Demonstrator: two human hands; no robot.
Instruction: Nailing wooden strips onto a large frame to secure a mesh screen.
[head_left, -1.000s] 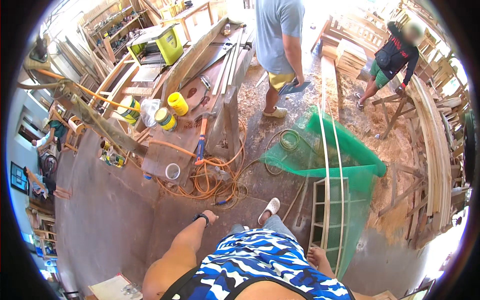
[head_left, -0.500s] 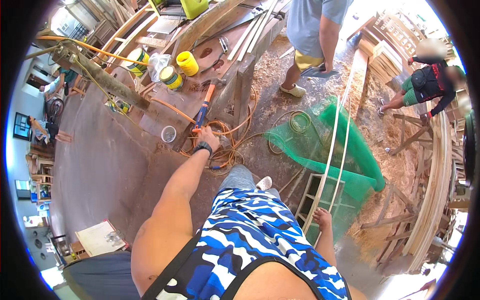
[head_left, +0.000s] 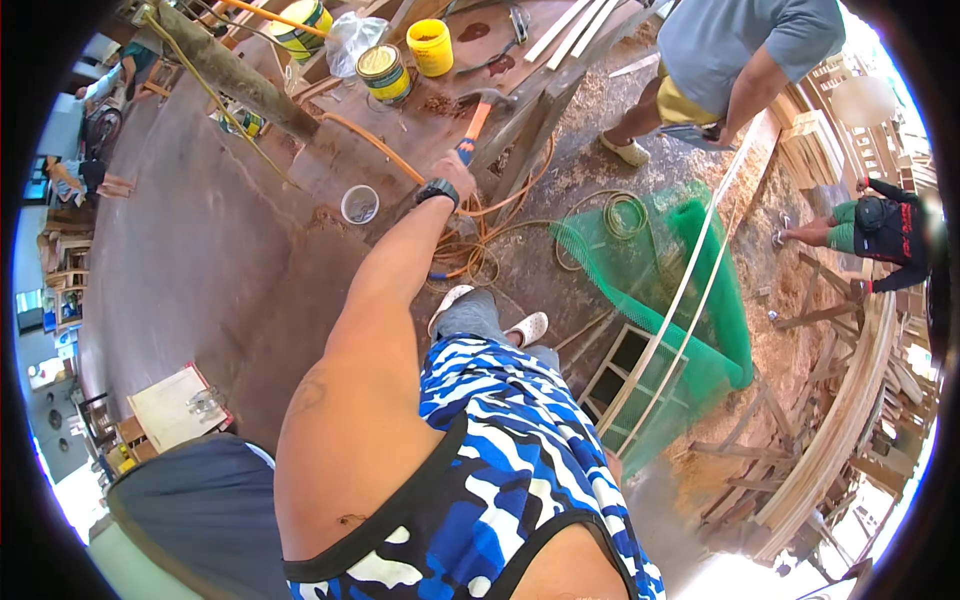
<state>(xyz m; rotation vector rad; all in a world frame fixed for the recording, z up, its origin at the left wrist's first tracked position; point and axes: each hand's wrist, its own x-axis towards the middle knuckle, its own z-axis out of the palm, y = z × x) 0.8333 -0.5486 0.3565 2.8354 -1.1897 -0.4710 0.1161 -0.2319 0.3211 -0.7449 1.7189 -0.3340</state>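
My left hand (head_left: 455,180) is closed around the lower handle of a claw hammer (head_left: 480,118) with an orange and blue grip. The hammer's metal head points away from me, over the near edge of the brown wooden workbench (head_left: 460,55). Only a sliver of my right hand (head_left: 613,464) shows beside my shirt, close to the near ends of two long thin wood strips (head_left: 672,312); its fingers are hidden. On the bench stand a yellow pail (head_left: 430,48) and a yellow-and-dark paint can (head_left: 384,74).
Orange hose (head_left: 480,240) lies coiled by my feet. Green mesh (head_left: 735,300) spreads under the strips, near a slatted frame (head_left: 615,370). A small white tub (head_left: 360,204) sits left of my hand. One person (head_left: 745,60) stands ahead; another (head_left: 885,235) is at far right.
My left hand and the hammer have moved forward and right, toward the bench. My right hand has slipped mostly behind my shirt. The view has shifted, and the person ahead appears farther right.
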